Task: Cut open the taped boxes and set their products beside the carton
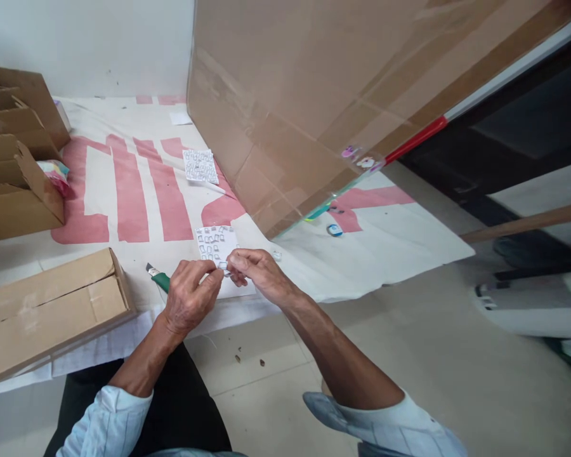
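Note:
Just over the near table edge, the fingertips of my left hand (193, 295) and my right hand (261, 274) almost meet, both closed in a pinch. A small pale piece with a dark edge (224, 268) shows at the right fingertips; its kind is too small to tell. The left fingertips press together beside it, and what they hold is hidden. Beneath the hands lies a white sheet (216, 239) with small dark-outlined rectangles. A green-handled utility knife (160, 278) lies by my left hand, its handle partly hidden.
A second patterned sheet (200, 166) lies farther back. A closed carton (52, 311) occupies the near left, with open cartons (21, 212) behind it. The large cardboard box (304, 120) stands at the right on the cloth-covered table (95, 190). A tape roll (334, 230) lies beside it.

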{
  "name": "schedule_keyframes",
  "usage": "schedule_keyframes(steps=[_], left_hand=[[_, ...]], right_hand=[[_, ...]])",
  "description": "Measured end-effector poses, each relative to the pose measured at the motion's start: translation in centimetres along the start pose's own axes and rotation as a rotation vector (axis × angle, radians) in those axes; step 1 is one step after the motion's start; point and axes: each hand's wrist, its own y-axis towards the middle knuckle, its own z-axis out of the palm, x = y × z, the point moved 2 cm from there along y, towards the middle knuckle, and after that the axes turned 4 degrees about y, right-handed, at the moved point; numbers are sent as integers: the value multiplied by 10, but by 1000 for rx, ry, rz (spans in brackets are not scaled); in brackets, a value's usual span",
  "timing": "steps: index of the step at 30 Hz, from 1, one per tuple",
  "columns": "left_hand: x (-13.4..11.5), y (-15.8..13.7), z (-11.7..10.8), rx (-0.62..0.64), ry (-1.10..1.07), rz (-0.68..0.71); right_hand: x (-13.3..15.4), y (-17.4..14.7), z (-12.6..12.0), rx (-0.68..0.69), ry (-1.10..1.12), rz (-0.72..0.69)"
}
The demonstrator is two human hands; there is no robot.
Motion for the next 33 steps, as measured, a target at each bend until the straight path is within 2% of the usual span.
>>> schedule_keyframes(steps=[8, 18, 21, 24, 28, 33], left_hand=[[3, 0, 1, -3, 14, 13], [5, 1, 2, 7, 24, -39], [8, -3, 2, -1, 32, -81], [10, -9, 4, 16, 3, -145], [5, -18, 12, 168, -129, -189], [-3, -31, 27, 432, -226, -204]], right_hand=[[4, -7, 3, 32, 4, 62], [0, -5, 1, 26, 29, 44], [-2, -4, -5, 16, -13, 45], [-6, 6, -20, -64, -97, 6], [-20, 36, -49, -198, -245, -39], [-44, 74, -72, -220, -405, -12]])
